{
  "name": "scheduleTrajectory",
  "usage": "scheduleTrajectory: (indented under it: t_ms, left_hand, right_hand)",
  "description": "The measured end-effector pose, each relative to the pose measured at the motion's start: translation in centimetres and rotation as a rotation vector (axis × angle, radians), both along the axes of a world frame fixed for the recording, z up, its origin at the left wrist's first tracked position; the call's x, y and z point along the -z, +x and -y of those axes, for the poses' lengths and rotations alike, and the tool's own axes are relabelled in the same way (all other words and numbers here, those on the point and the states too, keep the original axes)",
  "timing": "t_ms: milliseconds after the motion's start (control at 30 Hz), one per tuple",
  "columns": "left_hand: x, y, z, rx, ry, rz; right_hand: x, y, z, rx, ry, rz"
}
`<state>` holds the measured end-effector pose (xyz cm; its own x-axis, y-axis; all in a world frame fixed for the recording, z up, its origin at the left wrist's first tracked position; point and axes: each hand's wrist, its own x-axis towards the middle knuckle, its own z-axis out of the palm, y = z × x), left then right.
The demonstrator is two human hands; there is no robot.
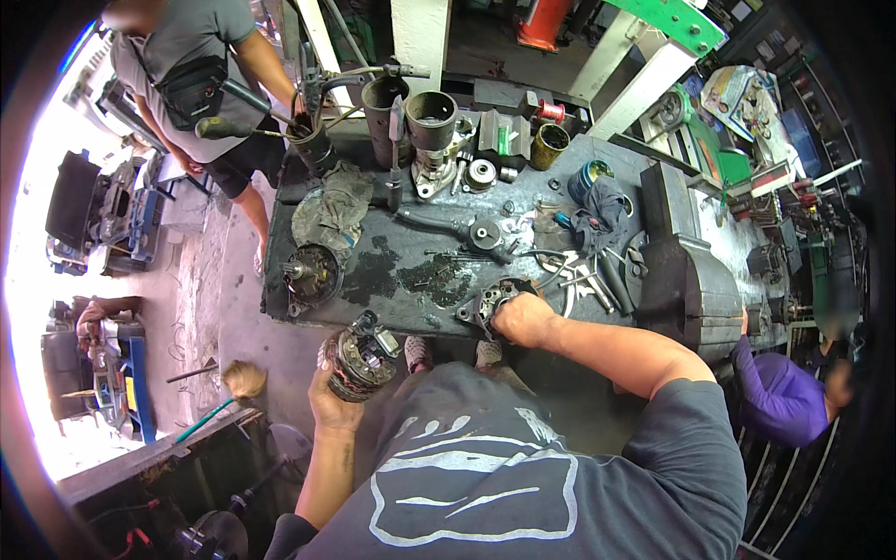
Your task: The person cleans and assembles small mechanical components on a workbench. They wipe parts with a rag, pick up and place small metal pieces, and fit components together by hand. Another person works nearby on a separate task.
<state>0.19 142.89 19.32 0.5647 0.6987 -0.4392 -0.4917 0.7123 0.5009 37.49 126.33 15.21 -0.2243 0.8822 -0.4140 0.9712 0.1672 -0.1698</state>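
Note:
My left hand is wrapped around the lower left side of an alternator part with copper windings and a connector block on top. It is raised in front of the bench's near edge. At that edge, my right hand is closed against the right side of a round metal alternator housing. The fingertips are hidden by the hand itself. Another open alternator housing with a shaft lies at the bench's left corner, beside a dirty grey rag.
The dark bench carries a black ratchet-like tool, pliers, metal cans, small loose parts and a dark cloth. A large dark metal block bounds the right. One person stands far left; another in purple is at right.

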Motion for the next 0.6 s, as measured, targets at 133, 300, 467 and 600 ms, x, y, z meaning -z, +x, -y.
scheduleTrajectory:
  t_ms: [133, 300, 467, 600]
  left_hand:
    - [-0.8, 1.5, 2.4, -0.019, 0.061, -0.048]
    - [-2.5, 4.5, 4.6, 0.029, 0.053, -0.024]
    - [-4.8, 8.0, 6.9, 0.051, 0.115, 0.014]
    - [-5.5, 9.8, 7.9, 0.081, 0.16, 0.085]
  right_hand:
    - [-0.5, -0.9, 0.3, 0.086, 0.004, 0.031]
    - [-0.7, -1.2, 0.2, 0.034, 0.027, 0.021]
    - [0.5, -0.3, 1.0, 0.008, 0.141, -0.051]
    - [1.6, 0.1, 1.0, -0.08, 0.169, -0.054]
